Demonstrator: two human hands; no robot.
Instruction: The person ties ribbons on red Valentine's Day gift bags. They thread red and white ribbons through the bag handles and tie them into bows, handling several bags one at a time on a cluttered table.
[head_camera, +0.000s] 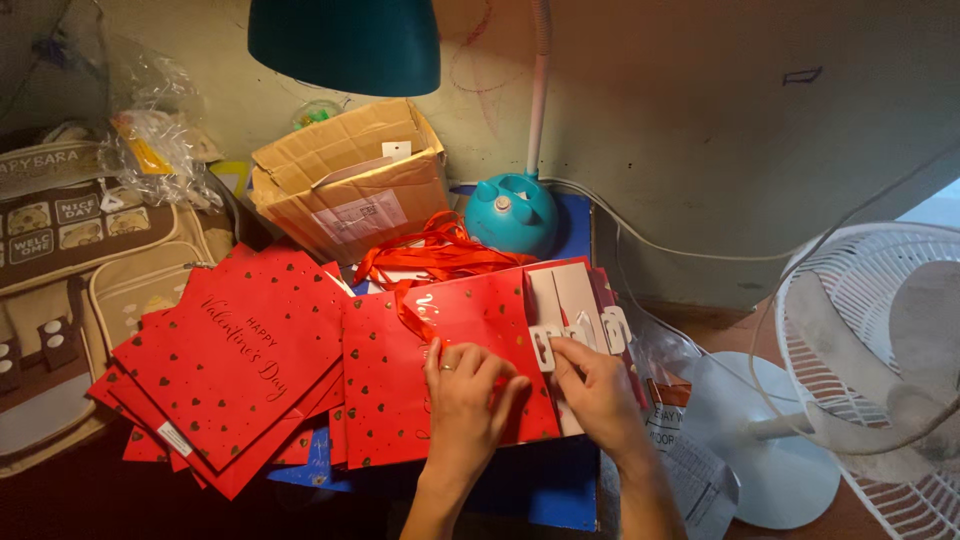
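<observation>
Right now your left hand (468, 385) lies flat, fingers spread, on the red gift bag (455, 360). Your right hand (597, 388) pinches its white card flap (547, 345) beside the red ribbon (430, 255).

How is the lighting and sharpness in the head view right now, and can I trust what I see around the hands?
Head view: dim, warm light from the teal lamp overhead; the red paper bag under the left hand and right hand is lit and fairly sharp; the lower left corner sinks into shadow; the white fan at the right edge looks pale and soft; no strong glare.
</observation>
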